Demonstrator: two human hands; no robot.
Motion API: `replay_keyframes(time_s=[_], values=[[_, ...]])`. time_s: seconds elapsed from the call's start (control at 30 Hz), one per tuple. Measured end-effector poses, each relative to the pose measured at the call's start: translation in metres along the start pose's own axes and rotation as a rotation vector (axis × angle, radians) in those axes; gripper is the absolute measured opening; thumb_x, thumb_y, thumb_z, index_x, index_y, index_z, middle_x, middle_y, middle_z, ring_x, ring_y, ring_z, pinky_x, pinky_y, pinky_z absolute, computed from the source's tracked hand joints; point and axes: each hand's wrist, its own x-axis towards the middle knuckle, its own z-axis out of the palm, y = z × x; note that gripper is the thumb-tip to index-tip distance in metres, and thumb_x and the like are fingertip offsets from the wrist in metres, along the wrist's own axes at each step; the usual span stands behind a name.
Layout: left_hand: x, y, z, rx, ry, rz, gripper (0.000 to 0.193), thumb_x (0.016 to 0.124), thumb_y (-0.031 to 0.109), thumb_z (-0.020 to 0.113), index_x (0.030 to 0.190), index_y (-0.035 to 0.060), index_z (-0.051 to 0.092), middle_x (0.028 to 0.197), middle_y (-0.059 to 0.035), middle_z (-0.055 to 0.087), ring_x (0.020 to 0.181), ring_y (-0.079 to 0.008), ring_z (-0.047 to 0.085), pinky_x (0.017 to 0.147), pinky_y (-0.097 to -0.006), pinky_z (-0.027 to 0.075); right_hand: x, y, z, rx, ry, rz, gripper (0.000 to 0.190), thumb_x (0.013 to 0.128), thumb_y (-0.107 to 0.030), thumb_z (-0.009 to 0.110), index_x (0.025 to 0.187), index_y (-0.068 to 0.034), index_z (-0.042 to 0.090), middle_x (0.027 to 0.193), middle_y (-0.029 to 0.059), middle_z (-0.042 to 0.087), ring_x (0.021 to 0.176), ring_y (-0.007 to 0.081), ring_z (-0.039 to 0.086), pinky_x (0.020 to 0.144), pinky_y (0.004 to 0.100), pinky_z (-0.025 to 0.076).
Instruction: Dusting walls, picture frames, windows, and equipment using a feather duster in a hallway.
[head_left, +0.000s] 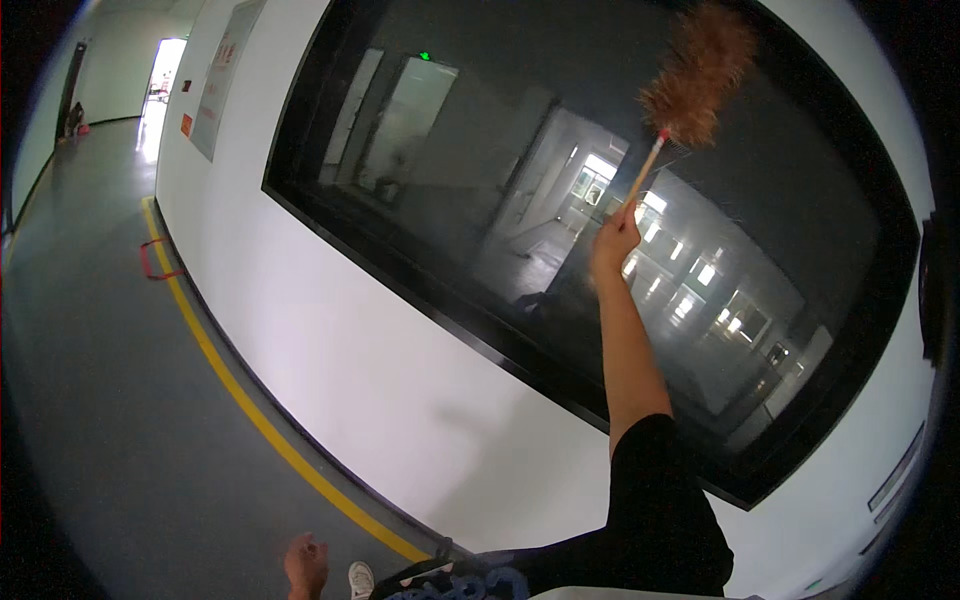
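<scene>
My right hand (616, 241) is raised in front of a large dark window (480, 217), with its fingers wrapped around the light wooden handle (643, 174) of a feather duster. The brown feather head (701, 71) of the duster is up against the window's upper part, or very close to the glass; which of the two I cannot tell. Low on the left, my left hand (306, 566) hangs beside my body over the grey floor. Its fingers are loosely curled and slightly apart, and nothing shows in them.
A black frame (480, 352) borders the window, set in a white wall (360, 330). Yellow floor tape (247, 405) runs along the wall's base, with a red marked outline (155, 260) across it. A notice board (225, 75) hangs farther along the corridor, towards a bright doorway (163, 90).
</scene>
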Motion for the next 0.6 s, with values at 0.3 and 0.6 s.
replay_keyframes(time_s=[0.3, 0.6], values=[[0.108, -0.001, -0.03, -0.161, -0.065, -0.265, 0.037, 0.085, 0.026, 0.059, 0.115, 0.0038, 0.059, 0.104, -0.0146, 0.063, 0.098, -0.0328, 0.059, 0.085, -0.0425, 0.047, 0.011, 0.057, 0.144, 0.129, -0.093, -0.022, 0.041, 0.096, -0.011, 0.049, 0.137, -0.008, 0.046, 0.067, -0.0057, 0.044, 0.055, 0.0032, 0.038, 0.046, 0.0214, 0.031], [0.166, -0.022, -0.134, -0.23, 0.057, -0.437, 0.041, 0.088, 0.027, 0.055, 0.124, 0.0053, 0.056, 0.118, -0.0189, 0.06, 0.112, -0.0347, 0.056, 0.094, -0.0427, 0.044, -0.068, 0.113, 0.349, -0.221, -0.128, -0.055, 0.045, 0.093, -0.007, 0.046, 0.138, -0.008, 0.043, 0.104, 0.0186, 0.064, 0.088, 0.0236, 0.062, 0.078, 0.0324, 0.047]])
